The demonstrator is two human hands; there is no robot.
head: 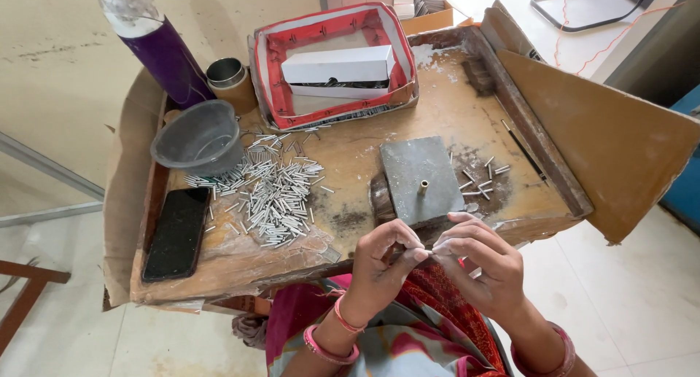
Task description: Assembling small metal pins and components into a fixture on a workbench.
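Note:
My left hand (383,264) and my right hand (481,264) meet fingertip to fingertip just below the table's front edge, pinching a small pale piece (429,251) between them; it is too small to tell what it is. Just beyond my hands lies a grey metal block (419,176) with a short upright tube (423,187) standing on it. A pile of several small silver tubes (270,187) spreads over the table to the left of the block. A few more tubes (481,181) lie to the right of it.
A black phone (177,231) lies at the front left. Behind the pile stand a grey plastic bowl (198,136), a small tin (227,74) and a purple bottle (157,45). A red-edged cardboard tray (273,56) holds a white box (337,63). Cardboard walls (598,129) flank the wooden table (452,107).

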